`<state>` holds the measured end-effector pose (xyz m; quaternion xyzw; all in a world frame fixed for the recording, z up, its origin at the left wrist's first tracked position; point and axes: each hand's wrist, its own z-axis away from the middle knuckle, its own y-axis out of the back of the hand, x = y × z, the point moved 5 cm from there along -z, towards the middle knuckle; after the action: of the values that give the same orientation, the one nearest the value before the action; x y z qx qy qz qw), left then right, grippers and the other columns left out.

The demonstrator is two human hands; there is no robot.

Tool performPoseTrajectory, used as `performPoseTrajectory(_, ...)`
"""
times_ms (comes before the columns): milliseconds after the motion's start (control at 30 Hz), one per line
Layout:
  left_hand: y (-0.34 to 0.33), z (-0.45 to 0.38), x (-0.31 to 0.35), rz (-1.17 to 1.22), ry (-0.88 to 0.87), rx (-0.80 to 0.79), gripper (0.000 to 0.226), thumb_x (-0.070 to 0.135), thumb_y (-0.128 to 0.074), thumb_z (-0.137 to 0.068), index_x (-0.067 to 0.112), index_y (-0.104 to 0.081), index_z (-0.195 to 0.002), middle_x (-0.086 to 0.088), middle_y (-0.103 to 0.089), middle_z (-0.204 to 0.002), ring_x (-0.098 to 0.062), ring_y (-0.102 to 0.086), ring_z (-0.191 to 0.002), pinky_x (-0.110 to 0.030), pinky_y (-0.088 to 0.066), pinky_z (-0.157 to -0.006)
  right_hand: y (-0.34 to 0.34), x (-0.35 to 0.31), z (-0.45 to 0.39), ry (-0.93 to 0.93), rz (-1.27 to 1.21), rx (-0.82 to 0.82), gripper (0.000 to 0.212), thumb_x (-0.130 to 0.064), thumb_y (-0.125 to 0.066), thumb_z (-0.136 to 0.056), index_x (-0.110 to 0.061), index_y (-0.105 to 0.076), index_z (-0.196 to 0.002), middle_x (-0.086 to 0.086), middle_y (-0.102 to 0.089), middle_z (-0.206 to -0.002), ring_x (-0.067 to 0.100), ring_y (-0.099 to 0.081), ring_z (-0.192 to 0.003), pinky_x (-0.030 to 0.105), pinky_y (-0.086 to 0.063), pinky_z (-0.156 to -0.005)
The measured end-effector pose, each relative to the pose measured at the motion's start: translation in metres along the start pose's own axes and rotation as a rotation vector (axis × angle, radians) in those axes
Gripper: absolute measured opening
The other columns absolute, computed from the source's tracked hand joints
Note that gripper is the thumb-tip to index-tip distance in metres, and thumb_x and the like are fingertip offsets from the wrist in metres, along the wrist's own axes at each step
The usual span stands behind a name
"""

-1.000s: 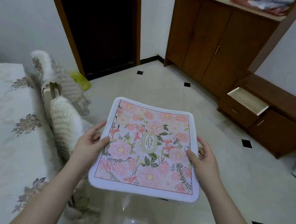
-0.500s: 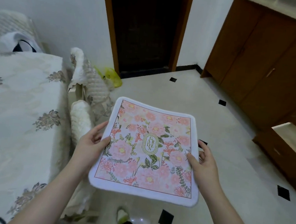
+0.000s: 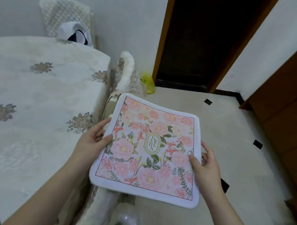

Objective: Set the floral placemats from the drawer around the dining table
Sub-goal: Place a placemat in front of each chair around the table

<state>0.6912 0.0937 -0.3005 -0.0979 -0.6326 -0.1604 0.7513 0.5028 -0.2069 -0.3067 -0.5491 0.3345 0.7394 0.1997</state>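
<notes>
A square floral placemat (image 3: 149,149), pink flowers with a white border and a "GARDEN" oval in its middle, is held flat in front of me above the floor. My left hand (image 3: 91,139) grips its left edge, thumb on top. My right hand (image 3: 204,164) grips its right edge the same way. The dining table (image 3: 34,109), covered in a white embroidered cloth, fills the left of the view, just left of the placemat.
A chair with a white padded cover (image 3: 123,80) stands between the table's right edge and the placemat. Another covered chair (image 3: 67,19) stands at the table's far side. A dark doorway (image 3: 202,41) is ahead, and a brown wooden cabinet (image 3: 291,101) lines the right wall. A yellow bag (image 3: 148,84) lies by the door.
My view has swung left, from the cabinet and open drawer toward the table. The table now takes up more of the view. Both hands keep the same hold on the placemat.
</notes>
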Motion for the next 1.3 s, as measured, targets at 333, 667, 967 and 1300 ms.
performPoseTrajectory(333,0.064,0.009,-0.016,0.030,0.075,0.339,0.049,0.011,-0.065,-0.093,0.041,-0.058,-0.130,-0.008,-0.074,-0.093,-0.026,-0.074,-0.081,-0.047,-0.061,-0.068,-0.097,-0.033,-0.069,0.084,0.088,-0.297,0.054,-0.013,-0.065,-0.091,-0.037,-0.047,-0.136,-0.002,-0.070,-0.100,0.010,-0.072,-0.081,0.050,-0.059,-0.078)
performPoseTrajectory(667,0.076,0.061,-0.030,-0.015,0.180,0.705,0.049,0.014,-0.066,-0.093,0.039,-0.054,-0.133,-0.007,-0.075,-0.091,-0.028,-0.074,-0.081,-0.050,-0.059,-0.073,-0.186,-0.054,-0.124,0.147,0.088,-0.755,0.052,-0.014,-0.066,-0.092,-0.043,-0.049,-0.131,-0.005,-0.069,-0.107,0.010,-0.072,-0.084,0.039,-0.061,-0.069)
performPoseTrajectory(967,0.067,0.128,-0.045,0.130,0.230,1.085,0.047,0.009,-0.063,-0.094,0.037,-0.055,-0.132,-0.009,-0.076,-0.093,-0.030,-0.074,-0.081,-0.052,-0.060,-0.071,-0.266,-0.080,-0.114,0.253,0.147,-1.115,0.050,-0.019,-0.066,-0.092,-0.038,-0.048,-0.134,-0.002,-0.067,-0.109,0.012,-0.073,-0.085,0.043,-0.062,-0.068)
performPoseTrajectory(1300,0.087,0.214,-0.084,0.280,0.266,1.334,0.046,0.007,-0.062,-0.095,0.031,-0.054,-0.134,-0.010,-0.075,-0.090,-0.030,-0.074,-0.080,-0.054,-0.060,-0.072,-0.344,-0.087,-0.025,0.350,0.261,-1.354,0.049,-0.014,-0.064,-0.093,-0.043,-0.047,-0.128,-0.009,-0.067,-0.106,0.008,-0.072,-0.080,0.031,-0.060,-0.062)
